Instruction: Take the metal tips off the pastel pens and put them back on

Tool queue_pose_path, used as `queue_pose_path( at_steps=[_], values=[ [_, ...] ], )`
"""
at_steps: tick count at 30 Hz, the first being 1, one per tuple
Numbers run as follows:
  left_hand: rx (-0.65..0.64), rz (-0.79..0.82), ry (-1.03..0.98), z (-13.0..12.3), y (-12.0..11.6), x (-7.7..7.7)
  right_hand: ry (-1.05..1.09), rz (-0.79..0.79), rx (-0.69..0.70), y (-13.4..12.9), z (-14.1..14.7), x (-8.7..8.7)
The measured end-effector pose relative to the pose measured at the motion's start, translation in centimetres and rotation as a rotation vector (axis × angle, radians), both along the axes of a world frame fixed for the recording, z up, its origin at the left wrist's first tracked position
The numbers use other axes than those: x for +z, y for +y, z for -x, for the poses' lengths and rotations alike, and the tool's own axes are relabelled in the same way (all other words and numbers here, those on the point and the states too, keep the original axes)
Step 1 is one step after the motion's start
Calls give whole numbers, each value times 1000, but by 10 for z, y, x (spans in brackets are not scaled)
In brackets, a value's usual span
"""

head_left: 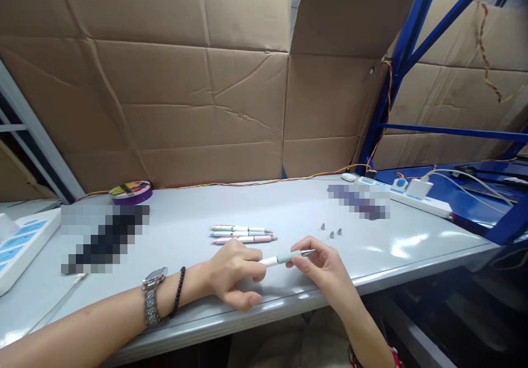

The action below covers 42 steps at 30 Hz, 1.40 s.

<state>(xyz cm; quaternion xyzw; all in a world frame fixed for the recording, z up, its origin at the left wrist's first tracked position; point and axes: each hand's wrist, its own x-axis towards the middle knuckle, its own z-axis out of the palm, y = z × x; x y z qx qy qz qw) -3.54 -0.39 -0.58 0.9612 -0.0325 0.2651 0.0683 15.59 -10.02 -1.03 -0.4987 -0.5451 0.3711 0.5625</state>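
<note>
A white and pale green pen [270,261] lies level between my two hands, just above the table near its front edge. My left hand [233,272] has its fingers closed around the white rear end, its thumb standing apart; the fingers hide that end of the pen. With thumb and fingertips, my right hand [324,263] pinches the green front part beside the metal tip [307,252]. Beyond my left hand lie a pink pen [247,240], a light blue pen [233,234] and a cream pen [239,228], side by side. Three small grey cone-shaped tips [332,235] rest beyond my right hand.
A purple tape roll [131,192] sits at the back left. White power strips stand at the left [31,247] and back right [421,197]. Two blurred-out items lie on the table [177,208]. Cardboard [185,93] and a blue frame [396,82] rise behind.
</note>
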Motion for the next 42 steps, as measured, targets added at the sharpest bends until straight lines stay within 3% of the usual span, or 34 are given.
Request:
queue_pose_path(
  at_steps=[15, 24, 27, 32, 38, 42],
  values=[
    [-2, -30, -65, 0, -2, -2, -111, 32, 111, -6, -7, 8],
    [49, 136, -19, -9, -11, -1, -132, 19, 122, -3, -8, 2],
    [94, 121, 53, -12, -16, 1, -94, -50, 59, -1, -8, -3],
    [109, 21, 82, -6, -14, 3, -47, -25, -152, 4, -11, -17],
    [141, 65, 112, -3, -12, 4, -81, -49, -185, 3, -11, -15],
    [141, 82, 131, -2, -10, 6, -99, -3, -99, 0, -12, -8]
  ],
)
